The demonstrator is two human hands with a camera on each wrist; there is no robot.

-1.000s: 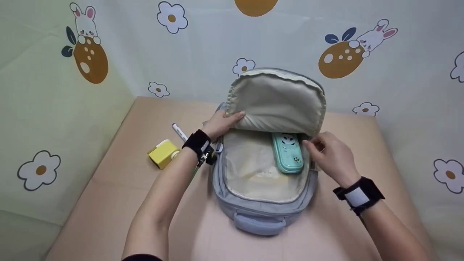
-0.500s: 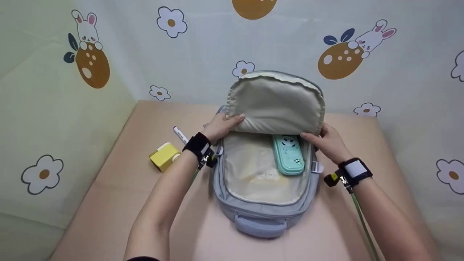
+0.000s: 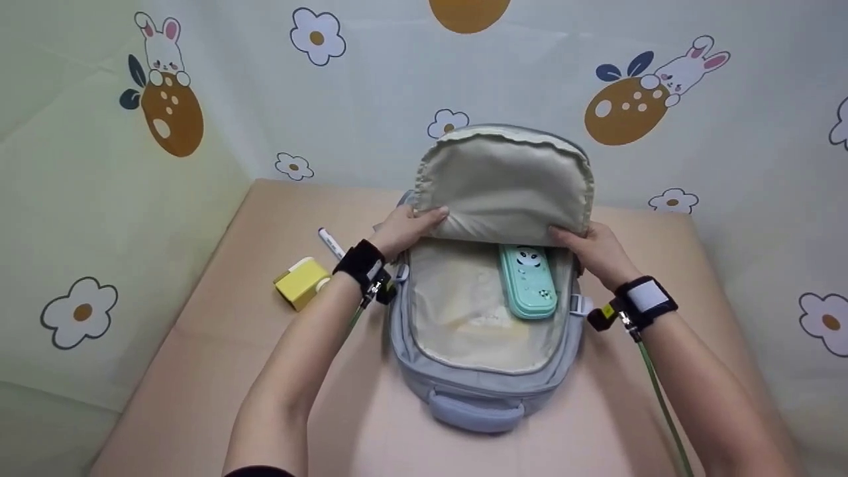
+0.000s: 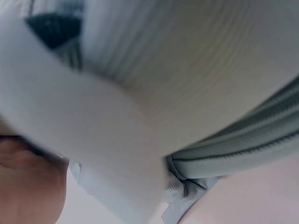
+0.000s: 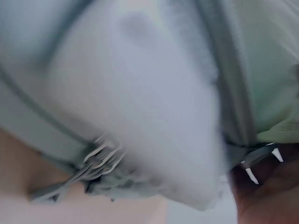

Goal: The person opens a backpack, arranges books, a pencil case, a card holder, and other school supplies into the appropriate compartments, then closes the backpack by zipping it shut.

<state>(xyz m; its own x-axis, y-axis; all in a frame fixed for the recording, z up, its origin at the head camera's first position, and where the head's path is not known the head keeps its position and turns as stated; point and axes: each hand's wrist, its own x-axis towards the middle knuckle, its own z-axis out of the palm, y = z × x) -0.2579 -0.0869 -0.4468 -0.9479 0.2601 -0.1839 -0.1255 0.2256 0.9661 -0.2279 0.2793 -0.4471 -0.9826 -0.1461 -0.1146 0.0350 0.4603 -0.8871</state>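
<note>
2 black wrist straps point(image 3: 648, 298) bear small black cameras point(image 3: 600, 318) with green cables point(image 3: 664, 401); a black sleeve edge point(image 3: 258, 472) shows.

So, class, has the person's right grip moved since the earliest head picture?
Yes: against the pencil case, the right grip has moved away from the person, onto the open flap.

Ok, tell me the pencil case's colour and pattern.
The pencil case is mint green, with a black-and-white panda face near the flap; the head view shows it best.

Bag point(image 5: 140, 88): pale, blurred close up
Buckle point(image 5: 100, 161): at the bag's edge, over the desk point(image 5: 112, 212)
Hand point(image 5: 271, 200): at the lining's point(image 5: 268, 79) lower edge
</note>
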